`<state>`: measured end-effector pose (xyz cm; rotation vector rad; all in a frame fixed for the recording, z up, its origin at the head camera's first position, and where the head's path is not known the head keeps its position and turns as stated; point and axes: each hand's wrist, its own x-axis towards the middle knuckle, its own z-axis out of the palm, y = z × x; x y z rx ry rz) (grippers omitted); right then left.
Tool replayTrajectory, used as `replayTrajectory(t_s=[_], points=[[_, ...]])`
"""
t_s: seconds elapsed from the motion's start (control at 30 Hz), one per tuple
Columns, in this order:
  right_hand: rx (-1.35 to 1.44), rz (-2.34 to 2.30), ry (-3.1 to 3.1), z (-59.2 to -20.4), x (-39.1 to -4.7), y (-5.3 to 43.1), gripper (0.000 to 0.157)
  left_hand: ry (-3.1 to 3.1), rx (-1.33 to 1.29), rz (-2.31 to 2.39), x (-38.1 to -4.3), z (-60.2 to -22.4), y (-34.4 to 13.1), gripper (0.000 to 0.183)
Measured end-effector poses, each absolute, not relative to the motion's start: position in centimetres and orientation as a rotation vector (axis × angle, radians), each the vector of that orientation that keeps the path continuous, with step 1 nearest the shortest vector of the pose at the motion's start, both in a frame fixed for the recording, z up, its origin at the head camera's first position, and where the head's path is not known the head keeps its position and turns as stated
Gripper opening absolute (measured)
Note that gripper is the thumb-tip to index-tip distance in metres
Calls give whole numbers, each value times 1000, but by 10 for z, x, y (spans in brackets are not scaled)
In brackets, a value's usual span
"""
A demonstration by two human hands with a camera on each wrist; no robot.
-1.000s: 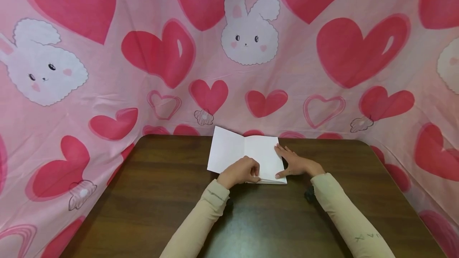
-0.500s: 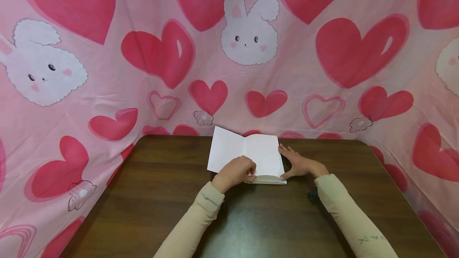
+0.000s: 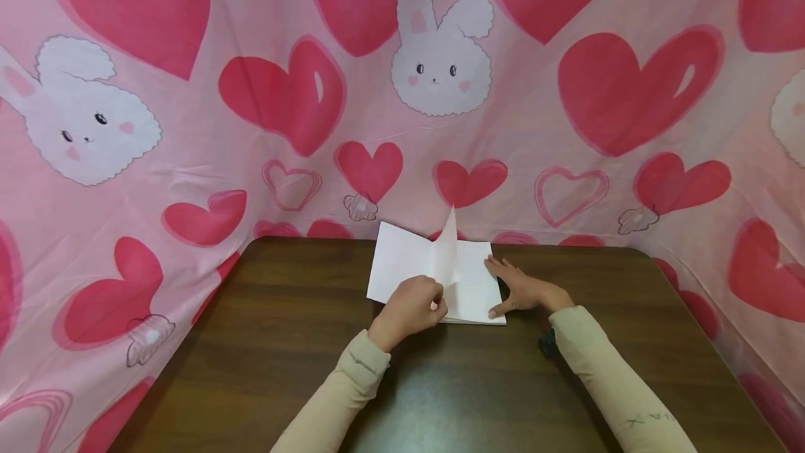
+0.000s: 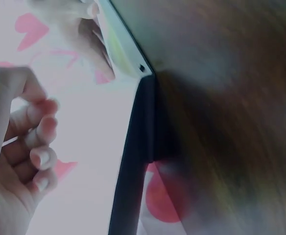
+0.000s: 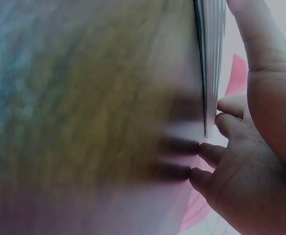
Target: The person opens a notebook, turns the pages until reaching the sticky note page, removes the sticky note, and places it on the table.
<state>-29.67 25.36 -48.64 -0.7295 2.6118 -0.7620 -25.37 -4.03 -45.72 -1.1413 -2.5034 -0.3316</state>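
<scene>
An open book [image 3: 474, 285] with white pages and a dark cover, seen from below in the left wrist view [image 4: 133, 147], lies at the table's far side. One page [image 3: 448, 257] stands raised near the middle of the spread, curving to the left. My left hand [image 3: 411, 305] is at that page's lower edge, fingers curled and thumb against the forefinger, pinching it. My right hand [image 3: 522, 289] rests along the book's right edge with fingers spread, thumb on the lower right corner. In the right wrist view its fingertips [image 5: 209, 152] sit beside the page stack [image 5: 211, 58].
The brown wooden table [image 3: 264, 355] stretches in front of the book and to both sides. A pink cloth [image 3: 503, 103] with hearts and rabbits hangs behind the table and along its sides.
The page lay over the right side, then bowed up at its lower edge, and now stands upright, swung leftward. My left hand shifted slightly left; my right hand stays at the right edge.
</scene>
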Motion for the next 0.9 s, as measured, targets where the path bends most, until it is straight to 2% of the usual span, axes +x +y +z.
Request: replayTrajectory(t_s=[0.33, 0.6, 0.9], points=[[-731, -771, 2593, -484, -295, 253, 121, -2299, -894, -424, -251, -438, -38, 21], [-702, -774, 2576, -486, -293, 253, 122, -2187, -884, -155, -253, -419, -48, 21], [-696, -777, 2582, -486, -294, 256, 123, -2196, -839, -166, -249, -421, -72, 18]])
